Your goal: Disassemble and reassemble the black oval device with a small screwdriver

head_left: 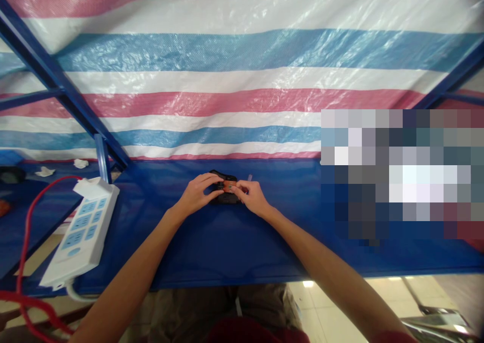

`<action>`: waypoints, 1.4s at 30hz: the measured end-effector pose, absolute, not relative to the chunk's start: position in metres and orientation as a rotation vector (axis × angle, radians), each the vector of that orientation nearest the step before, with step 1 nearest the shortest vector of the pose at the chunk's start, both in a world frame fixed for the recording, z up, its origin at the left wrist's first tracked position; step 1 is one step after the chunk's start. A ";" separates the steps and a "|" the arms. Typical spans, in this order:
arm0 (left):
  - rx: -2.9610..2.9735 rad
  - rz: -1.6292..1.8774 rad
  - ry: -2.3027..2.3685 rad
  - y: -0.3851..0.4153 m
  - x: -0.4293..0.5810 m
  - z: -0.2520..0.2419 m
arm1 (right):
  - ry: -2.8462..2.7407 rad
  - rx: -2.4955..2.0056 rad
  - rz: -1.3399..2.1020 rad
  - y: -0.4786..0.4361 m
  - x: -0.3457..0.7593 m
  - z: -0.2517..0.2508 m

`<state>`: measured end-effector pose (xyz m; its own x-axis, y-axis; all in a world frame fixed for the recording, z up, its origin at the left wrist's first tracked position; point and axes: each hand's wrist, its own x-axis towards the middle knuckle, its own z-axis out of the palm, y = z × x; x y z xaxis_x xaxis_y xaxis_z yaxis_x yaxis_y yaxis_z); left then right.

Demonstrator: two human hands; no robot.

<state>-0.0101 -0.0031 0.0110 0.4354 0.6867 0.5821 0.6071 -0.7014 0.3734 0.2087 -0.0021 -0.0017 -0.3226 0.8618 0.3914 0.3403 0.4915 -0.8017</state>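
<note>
A small black object (227,198) with an orange-brown middle part lies on the blue tabletop in front of me; its exact kind is too small to tell. From its left side, my left hand (197,192) grips it, with the fingers over the top and the thumb at the near side. My right hand (255,198) is closed at its right side, thumb and fingertips on the orange-brown part (229,186). Just behind the right fingers, a thin translucent stick-like piece (250,178) pokes up. My fingers cover parts of the black object.
A white power strip (85,227) lies to the left, by a red cable (28,217). Blue metal frame bars (64,91) slant up at the left. Striped plastic sheeting (227,51) hangs behind the blue table (227,252). Pixelation hides the right side.
</note>
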 end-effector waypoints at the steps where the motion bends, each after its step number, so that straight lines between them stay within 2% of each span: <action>1: 2.595 1.109 1.179 -0.003 -0.011 0.010 | -1.890 -1.007 0.753 -0.001 0.209 -0.002; 8: 2.570 1.026 1.242 -0.004 -0.012 0.018 | -1.805 -1.095 0.569 0.004 0.214 -0.001; 37: 2.784 0.530 1.217 0.005 -0.022 0.010 | -1.751 -1.147 0.498 0.006 0.216 -0.003; 42: 2.748 0.667 1.261 0.005 -0.023 0.007 | -1.802 -1.139 0.418 0.006 0.216 -0.001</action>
